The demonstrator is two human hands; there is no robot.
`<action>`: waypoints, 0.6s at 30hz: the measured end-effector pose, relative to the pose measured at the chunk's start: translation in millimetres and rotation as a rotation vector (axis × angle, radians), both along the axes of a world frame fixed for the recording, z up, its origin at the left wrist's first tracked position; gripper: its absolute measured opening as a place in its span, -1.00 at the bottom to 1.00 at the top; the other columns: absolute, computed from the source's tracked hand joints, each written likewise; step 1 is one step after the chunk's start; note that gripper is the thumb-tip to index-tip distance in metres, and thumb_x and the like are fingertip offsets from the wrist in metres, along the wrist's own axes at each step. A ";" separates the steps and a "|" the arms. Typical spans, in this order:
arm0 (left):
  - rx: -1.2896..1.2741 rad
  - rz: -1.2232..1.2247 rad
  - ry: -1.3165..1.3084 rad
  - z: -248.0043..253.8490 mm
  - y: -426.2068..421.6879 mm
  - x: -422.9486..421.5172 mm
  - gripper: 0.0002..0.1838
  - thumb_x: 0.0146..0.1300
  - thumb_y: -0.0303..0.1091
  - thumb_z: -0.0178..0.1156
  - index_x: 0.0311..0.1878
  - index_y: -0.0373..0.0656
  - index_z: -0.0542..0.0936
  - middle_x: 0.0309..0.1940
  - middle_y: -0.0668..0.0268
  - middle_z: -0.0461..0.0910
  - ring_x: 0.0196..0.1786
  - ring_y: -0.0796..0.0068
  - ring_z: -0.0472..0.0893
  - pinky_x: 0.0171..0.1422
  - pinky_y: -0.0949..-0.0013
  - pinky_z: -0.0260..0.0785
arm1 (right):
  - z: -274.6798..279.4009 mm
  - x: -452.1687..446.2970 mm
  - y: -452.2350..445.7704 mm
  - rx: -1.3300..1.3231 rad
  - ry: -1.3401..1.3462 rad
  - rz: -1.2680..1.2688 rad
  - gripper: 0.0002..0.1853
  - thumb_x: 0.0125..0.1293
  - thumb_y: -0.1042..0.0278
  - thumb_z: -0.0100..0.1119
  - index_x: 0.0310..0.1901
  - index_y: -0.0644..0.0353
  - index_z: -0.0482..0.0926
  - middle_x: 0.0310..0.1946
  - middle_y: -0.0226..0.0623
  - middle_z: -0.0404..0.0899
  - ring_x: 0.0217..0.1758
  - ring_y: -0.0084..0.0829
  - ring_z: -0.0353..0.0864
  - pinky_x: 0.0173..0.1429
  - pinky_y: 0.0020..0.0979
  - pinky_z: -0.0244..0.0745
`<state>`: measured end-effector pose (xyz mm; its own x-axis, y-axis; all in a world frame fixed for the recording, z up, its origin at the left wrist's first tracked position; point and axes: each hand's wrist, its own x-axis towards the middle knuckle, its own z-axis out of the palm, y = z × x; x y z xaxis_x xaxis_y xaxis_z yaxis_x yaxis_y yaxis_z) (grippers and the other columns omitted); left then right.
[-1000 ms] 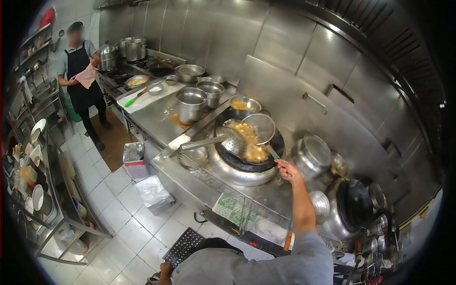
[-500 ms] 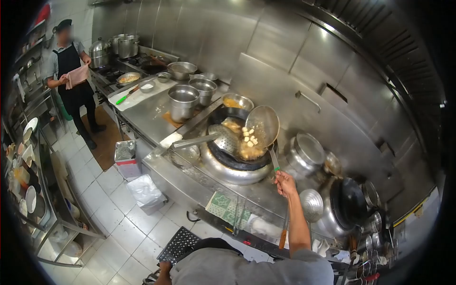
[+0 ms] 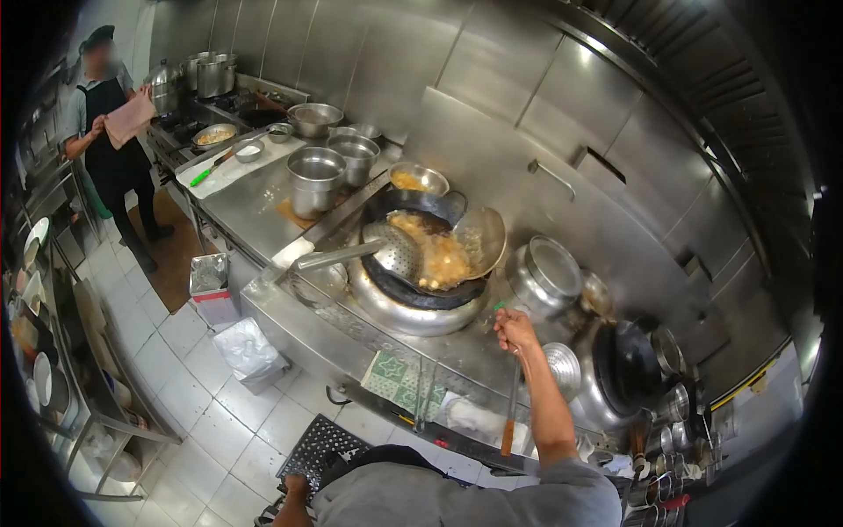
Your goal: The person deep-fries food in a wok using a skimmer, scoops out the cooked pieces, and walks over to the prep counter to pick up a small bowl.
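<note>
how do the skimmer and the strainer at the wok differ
The strainer is in the right hand, while no hand holds the skimmer. The skimmer's bowl has round punched holes; the strainer's looks like fine mesh. The skimmer's handle points to the picture's left, while the strainer's runs down toward the hand. Both have round bowls at the same wok.

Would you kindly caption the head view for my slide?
Right hand holding a round metal mesh strainer at a black wok of frothy golden liquid.
</note>
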<state>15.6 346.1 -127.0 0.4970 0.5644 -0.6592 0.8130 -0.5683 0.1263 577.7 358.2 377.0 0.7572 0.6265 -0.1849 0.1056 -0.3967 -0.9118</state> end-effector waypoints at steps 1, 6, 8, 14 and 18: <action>-0.004 -0.003 0.001 -1.8 -4.9 -0.8 -0.76 0.01 -0.12 0.19 -0.34 -0.01 0.68 -0.32 0.22 0.64 -0.20 0.20 0.63 -0.08 0.18 0.42 | -0.8 -5.1 1.6 0.074 0.202 0.009 -0.94 0.28 0.52 -0.08 -0.28 0.17 0.41 -0.59 -0.39 0.37 -0.80 -0.64 0.20 -0.84 -0.53 0.10; 0.091 -0.049 -0.091 11.5 -30.9 -6.3 -0.81 -0.15 -0.24 0.27 -0.44 -0.08 0.65 -0.37 0.18 0.64 -0.36 0.27 0.65 -0.24 0.21 0.48 | -8.1 -0.9 1.2 0.244 0.647 0.100 -0.92 0.30 0.52 -0.07 -0.21 0.15 0.40 -0.56 -0.45 0.35 -0.79 -0.71 0.15 -0.82 -0.61 0.05; 0.089 -0.019 -0.146 18.5 -33.7 -11.8 -0.85 -0.15 -0.28 0.24 -0.47 -0.09 0.64 -0.40 0.15 0.63 -0.40 0.25 0.63 -0.29 0.18 0.47 | -9.1 -1.1 -5.1 0.291 0.702 0.100 -0.91 0.31 0.50 -0.07 -0.17 0.16 0.40 -0.55 -0.45 0.35 -0.79 -0.72 0.15 -0.81 -0.63 0.04; -0.048 0.037 -0.130 24.1 -38.9 -14.9 -0.75 -0.13 -0.25 0.25 -0.34 -0.12 0.59 -0.47 0.15 0.59 -0.39 0.11 0.60 -0.26 0.09 0.44 | -28.4 -10.9 -14.4 0.453 0.726 0.054 -0.88 0.33 0.47 -0.07 -0.12 0.19 0.41 -0.55 -0.45 0.37 -0.79 -0.73 0.16 -0.83 -0.62 0.06; 0.022 0.158 -0.179 22.7 -50.2 -14.4 -0.74 -0.14 -0.22 0.25 -0.34 -0.09 0.60 -0.42 0.19 0.60 -0.30 0.11 0.60 -0.22 0.13 0.44 | -33.9 -22.6 -11.2 0.314 0.336 0.014 -0.90 0.35 0.40 -0.06 -0.18 0.19 0.42 -0.61 -0.44 0.37 -0.84 -0.68 0.17 -0.86 -0.56 0.05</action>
